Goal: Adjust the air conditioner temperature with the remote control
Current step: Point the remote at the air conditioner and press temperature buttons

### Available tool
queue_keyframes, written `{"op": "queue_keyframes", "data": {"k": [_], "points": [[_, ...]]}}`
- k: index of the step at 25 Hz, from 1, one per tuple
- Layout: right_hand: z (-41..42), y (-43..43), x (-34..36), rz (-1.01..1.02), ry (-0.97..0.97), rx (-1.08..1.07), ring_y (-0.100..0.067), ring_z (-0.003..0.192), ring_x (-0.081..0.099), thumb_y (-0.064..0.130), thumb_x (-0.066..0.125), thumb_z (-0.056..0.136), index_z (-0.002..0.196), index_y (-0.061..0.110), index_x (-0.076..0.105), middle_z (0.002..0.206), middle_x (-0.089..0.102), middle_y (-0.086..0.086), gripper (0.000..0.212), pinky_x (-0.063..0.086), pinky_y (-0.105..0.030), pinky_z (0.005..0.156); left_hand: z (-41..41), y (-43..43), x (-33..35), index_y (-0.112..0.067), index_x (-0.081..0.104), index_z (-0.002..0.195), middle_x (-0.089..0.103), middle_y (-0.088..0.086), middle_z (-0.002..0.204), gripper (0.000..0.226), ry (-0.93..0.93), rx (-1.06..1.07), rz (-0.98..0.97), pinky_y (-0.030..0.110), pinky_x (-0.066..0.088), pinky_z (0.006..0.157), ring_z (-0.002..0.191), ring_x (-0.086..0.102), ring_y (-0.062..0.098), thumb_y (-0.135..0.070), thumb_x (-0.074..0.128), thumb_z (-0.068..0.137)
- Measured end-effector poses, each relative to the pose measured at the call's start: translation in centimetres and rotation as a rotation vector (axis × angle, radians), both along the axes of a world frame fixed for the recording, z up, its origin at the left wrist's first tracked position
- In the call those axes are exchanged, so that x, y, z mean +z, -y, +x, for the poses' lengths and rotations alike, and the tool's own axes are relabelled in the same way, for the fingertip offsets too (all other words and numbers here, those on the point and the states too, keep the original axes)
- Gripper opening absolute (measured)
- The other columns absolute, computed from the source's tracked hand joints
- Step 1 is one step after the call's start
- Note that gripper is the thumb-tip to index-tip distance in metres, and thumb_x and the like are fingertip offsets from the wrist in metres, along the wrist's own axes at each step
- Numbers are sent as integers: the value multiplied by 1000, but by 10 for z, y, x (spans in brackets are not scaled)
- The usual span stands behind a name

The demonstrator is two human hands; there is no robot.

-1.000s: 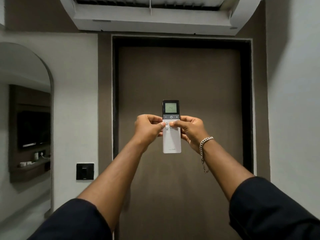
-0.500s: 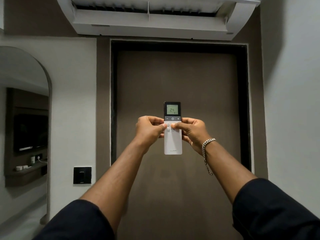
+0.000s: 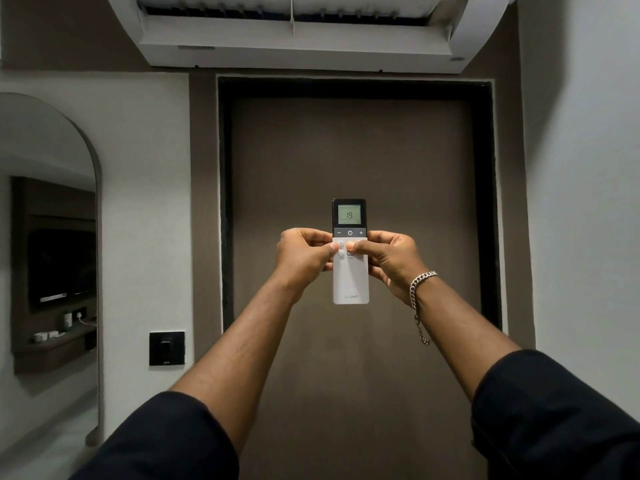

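Note:
I hold a slim white remote control (image 3: pixel 350 282) upright at arm's length in front of a brown door. Its dark top carries a lit display reading 19, with minus, power and plus keys below it. My left hand (image 3: pixel 304 256) grips its left edge and my right hand (image 3: pixel 389 259) grips its right edge. Both thumbs rest on the round buttons in the white part below the dark key strip. The white air conditioner (image 3: pixel 304 29) hangs above the door with its flap open.
The brown door (image 3: pixel 360 161) in a dark frame fills the middle. An arched mirror (image 3: pixel 48 237) hangs on the left wall, with a black wall switch (image 3: pixel 167 348) beside it. A plain white wall (image 3: pixel 581 202) stands on the right. A silver chain bracelet (image 3: pixel 420 282) circles my right wrist.
The display read 24 before and now reads 19. The view has tilted up a little, showing more of the air conditioner. Both hands keep their grip on the remote.

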State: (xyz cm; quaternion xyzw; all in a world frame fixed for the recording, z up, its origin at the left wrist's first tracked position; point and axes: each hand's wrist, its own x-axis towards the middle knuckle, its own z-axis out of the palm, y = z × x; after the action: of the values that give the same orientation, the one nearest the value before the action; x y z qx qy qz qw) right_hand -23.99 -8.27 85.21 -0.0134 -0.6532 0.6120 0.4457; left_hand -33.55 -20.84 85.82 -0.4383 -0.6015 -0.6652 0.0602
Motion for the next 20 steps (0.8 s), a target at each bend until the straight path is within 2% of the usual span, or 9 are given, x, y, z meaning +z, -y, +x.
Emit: {"op": "queue_keyframes", "data": {"k": [4,8,15,20], "points": [[2,1,2,19,-2,-19,-18,82,72,8,76,73,90,13,65,94,73,-6,21,59,-27,61,0,-1,1,-1,67,103,72,14,102,26,-14,1,-6,34,62,70,92,72,24,-14,73,81],[4,1,1,26,8,-37,-22,88,70,9,75,75,93,13,64,99,71,-8,22,59,-31,67,1,-1,0,-2,67,101,72,14,102,24,-19,-9,1,37,62,72,92,72,24,-14,73,81],[5,3,-1,25,-15,-21,-13,71,73,8,73,76,85,17,65,89,72,-3,16,58,-23,55,1,-3,-3,-3,66,96,71,15,100,19,16,-20,16,36,62,70,90,73,25,-12,72,80],[1,1,-1,-25,-14,-40,-19,79,73,14,68,83,85,15,68,90,75,-8,3,59,-29,62,0,-6,-4,-5,66,88,73,14,96,11,50,-20,24,26,59,58,80,73,18,-10,72,80]]}}
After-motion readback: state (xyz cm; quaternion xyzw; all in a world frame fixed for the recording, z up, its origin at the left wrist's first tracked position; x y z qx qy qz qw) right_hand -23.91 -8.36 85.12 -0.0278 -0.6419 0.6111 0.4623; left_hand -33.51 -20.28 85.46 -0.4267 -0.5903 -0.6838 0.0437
